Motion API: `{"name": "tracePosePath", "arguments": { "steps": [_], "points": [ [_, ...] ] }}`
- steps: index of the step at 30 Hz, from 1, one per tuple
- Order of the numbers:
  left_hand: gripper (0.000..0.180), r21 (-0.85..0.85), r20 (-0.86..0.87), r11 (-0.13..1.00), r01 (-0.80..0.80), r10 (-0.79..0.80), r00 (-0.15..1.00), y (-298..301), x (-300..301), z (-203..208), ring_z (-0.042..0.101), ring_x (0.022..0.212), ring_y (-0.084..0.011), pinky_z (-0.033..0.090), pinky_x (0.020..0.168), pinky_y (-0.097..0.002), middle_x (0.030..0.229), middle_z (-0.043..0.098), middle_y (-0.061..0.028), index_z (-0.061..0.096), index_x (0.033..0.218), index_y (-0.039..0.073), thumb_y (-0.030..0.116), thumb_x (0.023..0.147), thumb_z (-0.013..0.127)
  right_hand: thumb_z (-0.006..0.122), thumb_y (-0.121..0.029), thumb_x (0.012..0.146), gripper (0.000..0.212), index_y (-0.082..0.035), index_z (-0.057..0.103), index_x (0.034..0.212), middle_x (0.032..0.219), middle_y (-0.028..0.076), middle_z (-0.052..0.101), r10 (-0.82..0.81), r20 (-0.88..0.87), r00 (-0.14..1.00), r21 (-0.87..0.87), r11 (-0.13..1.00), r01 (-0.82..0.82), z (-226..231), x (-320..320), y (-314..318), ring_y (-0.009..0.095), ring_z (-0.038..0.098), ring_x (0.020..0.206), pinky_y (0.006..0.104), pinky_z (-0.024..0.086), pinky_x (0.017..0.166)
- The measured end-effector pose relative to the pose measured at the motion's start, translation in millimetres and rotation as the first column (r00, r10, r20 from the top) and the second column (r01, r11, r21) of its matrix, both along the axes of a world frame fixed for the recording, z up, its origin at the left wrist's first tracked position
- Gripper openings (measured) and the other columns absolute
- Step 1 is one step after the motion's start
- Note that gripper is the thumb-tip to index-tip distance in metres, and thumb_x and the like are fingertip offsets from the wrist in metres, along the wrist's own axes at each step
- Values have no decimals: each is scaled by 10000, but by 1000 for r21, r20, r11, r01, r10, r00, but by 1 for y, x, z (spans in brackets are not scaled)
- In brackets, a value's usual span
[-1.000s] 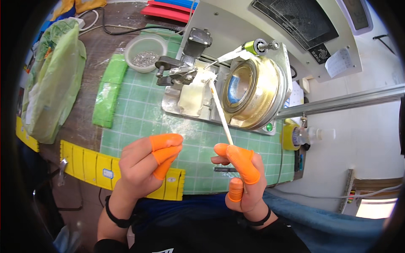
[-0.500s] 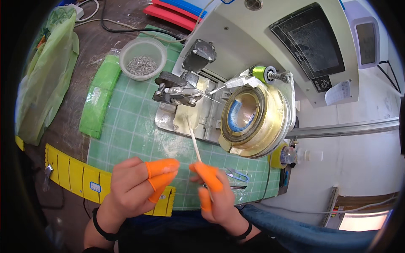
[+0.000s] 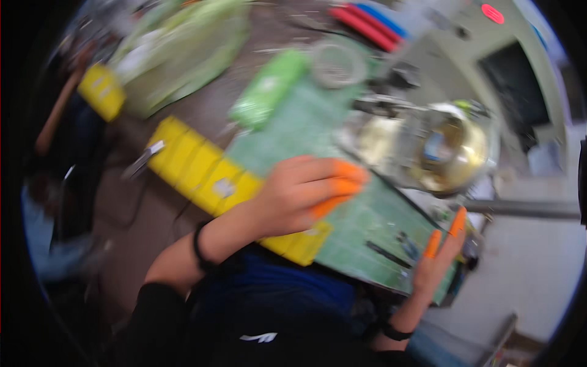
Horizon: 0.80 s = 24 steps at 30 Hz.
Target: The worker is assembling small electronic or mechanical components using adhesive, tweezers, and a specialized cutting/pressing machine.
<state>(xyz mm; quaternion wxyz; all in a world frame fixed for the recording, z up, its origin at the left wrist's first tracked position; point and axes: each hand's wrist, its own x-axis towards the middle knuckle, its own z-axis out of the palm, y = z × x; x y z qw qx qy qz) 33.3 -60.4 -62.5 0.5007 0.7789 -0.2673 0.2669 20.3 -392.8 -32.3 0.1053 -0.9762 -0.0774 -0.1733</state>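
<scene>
The picture is smeared by motion. My left hand [image 3: 302, 197], with orange finger cots on its fingertips, is held over the green cutting mat [image 3: 367, 223]. Its fingertips are pressed together, and whatever may be between them cannot be made out. Farther right, my right hand [image 3: 435, 263] has its fingers stretched apart near the mat's right edge; no object shows in it. Beside that hand lie a dark slim tool [image 3: 389, 254] and small blurred snips [image 3: 408, 246]. Beyond the hands stands a machine with a round brass-coloured drum [image 3: 474, 153].
A yellow slotted strip [image 3: 195, 166] lies along the table's near edge. Behind it are a green wrapped bundle [image 3: 269, 88], a round tub [image 3: 338, 65] and a pale green plastic bag [image 3: 195, 52]. At the far left another person's arm [image 3: 56, 119] shows near a yellow piece [image 3: 101, 92].
The view has swung left, so the table stuff sits farther right. My right hand has moved away from my left and opened; the white stick it held is no longer visible.
</scene>
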Motion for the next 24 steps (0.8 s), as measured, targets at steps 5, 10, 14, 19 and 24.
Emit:
{"name": "tracePosePath", "arguments": {
  "steps": [5, 10, 14, 19, 24],
  "points": [
    [134, -65, 30, 997, 35, -33, 999, -12, -9, 38, 681, 1049, -240, 499, 906, -335, 1096, 733, -31, 728, 987, 79, 55, 864, 775, 418, -224, 1106, 516, -10, 389, 1575, 1634, 180, 387, 48, -63, 997, 66, 997, -44, -3, -10, -41, 382, 346, 1503, 476, 235, 1246],
    [140, -736, 21, 594, 326, -461, 887, -9, 39, 75, 686, 1086, -197, 489, 989, -328, 1088, 726, -51, 704, 1083, 37, 151, 1006, 675, 354, -240, 1135, 461, -13, 461, 1522, 1521, 141, 519, -9, 98, 995, 681, 730, -60, -19, -17, -61, 292, 559, 1331, 391, 446, 1089],
    [177, -885, 94, 363, 292, -475, 875, 13, 98, 59, 691, 1004, -159, 518, 941, -314, 1088, 720, -54, 703, 1110, 32, 180, 1026, 656, 379, -250, 1140, 439, 16, 496, 1469, 1369, 146, 619, -90, 2, 996, 830, 556, 48, -56, -19, -94, 206, 674, 976, 333, 514, 872],
    [155, -689, -347, 722, -59, -258, 902, 45, 112, 16, 654, 932, -86, 522, 857, -273, 1024, 725, -22, 716, 1084, 68, 201, 1016, 675, 403, -257, 1135, 418, -10, 557, 1436, 1215, 136, 674, -57, -68, 996, 823, 561, 88, -83, -16, -92, 152, 624, 876, 289, 504, 820],
    [132, -623, -201, 782, 8, -169, 965, 14, 133, -10, 635, 963, -89, 517, 880, -280, 993, 699, 2, 683, 1079, 63, 157, 989, 708, 431, -281, 1126, 447, 58, 601, 1362, 1168, 211, 690, -160, -116, 980, 747, 636, 192, -56, -26, -89, 272, 686, 953, 364, 567, 793]
  ]
}}
